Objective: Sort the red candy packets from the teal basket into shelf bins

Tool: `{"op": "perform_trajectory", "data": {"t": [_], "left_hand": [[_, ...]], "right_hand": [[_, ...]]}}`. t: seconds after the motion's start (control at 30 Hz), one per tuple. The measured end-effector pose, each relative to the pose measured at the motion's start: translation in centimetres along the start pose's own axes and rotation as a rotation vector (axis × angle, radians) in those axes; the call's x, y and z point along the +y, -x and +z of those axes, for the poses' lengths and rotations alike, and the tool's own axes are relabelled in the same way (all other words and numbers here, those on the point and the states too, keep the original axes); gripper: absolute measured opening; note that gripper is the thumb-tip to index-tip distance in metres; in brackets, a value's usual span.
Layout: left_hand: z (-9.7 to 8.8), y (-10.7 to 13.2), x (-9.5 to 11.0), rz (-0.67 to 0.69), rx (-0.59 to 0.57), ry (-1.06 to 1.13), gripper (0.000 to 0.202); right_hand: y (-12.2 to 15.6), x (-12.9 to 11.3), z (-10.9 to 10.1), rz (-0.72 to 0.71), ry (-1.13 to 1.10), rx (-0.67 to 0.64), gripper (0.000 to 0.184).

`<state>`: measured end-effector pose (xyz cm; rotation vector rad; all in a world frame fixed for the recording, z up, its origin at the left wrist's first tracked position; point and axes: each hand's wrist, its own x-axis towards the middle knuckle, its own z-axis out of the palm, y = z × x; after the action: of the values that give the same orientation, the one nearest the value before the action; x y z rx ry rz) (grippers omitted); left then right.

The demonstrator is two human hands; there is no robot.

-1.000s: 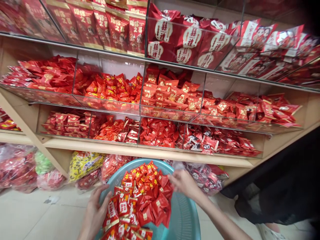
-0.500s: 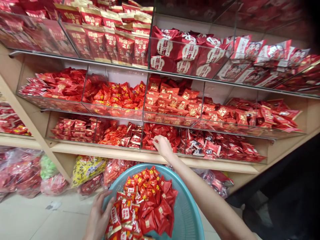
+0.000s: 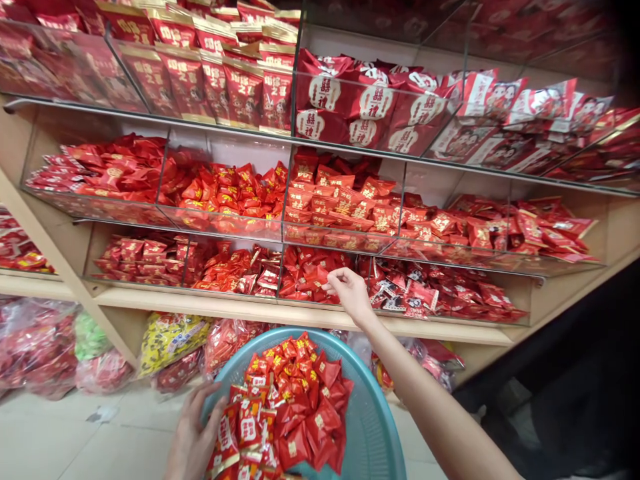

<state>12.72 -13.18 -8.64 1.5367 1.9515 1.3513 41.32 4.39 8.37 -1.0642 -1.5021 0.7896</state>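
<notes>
My left hand (image 3: 194, 430) holds the left side of the round teal plastic basket (image 3: 376, 407), fingers at the rim and thumb inside it. Piled in the basket are small red wrapped candies (image 3: 323, 423), some with gold or white print. My right hand (image 3: 350, 292) reaches over the far rim to the lowest shelf. Its thumb and fingers pinch together at a red candy packet (image 3: 318, 273), just above the bin's other red packets (image 3: 300, 283). The fingertips partly cover that packet.
Clear dividers and front panels split the wooden shelves (image 3: 240, 308) into bins of red packets. Larger gold-edged bags (image 3: 243, 90) and white-labelled bags (image 3: 327, 93) fill the upper shelf. Below, a yellow bag (image 3: 173, 341) and other plastic bags (image 3: 40, 347) lie on the tiled floor.
My right hand has moved right and slightly down within the bin, its fingers now pinched on a packet. My left hand stays at the basket rim. The view has shifted slightly.
</notes>
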Motion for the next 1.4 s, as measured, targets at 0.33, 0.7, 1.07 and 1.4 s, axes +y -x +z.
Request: {"op": "perform_trajectory", "data": {"t": [0.33,0.7,1.07,1.4], "left_hand": [[-1.4,-0.5,7.2,-0.160,-0.043,0.283,0.044],[-1.6,-0.1,14.1,-0.412,-0.321,0.702,0.039],[-0.6,0.3,13.6,-0.231,-0.252,0.591,0.026],[0.0,0.8,12.4,-0.124,-0.300,0.467,0.026]], "right_hand": [[11.1,-2.5,-0.7,-0.673,0.324,-0.241,0.028],[16.2,-2.4,0.3,-0.342,0.276,-0.573,0.044],[20.1,-0.5,3.9,0.106,-0.132,-0.194,0.036],[21.9,1.1,6.6,0.490,-0.427,-0.257,0.037]]}}
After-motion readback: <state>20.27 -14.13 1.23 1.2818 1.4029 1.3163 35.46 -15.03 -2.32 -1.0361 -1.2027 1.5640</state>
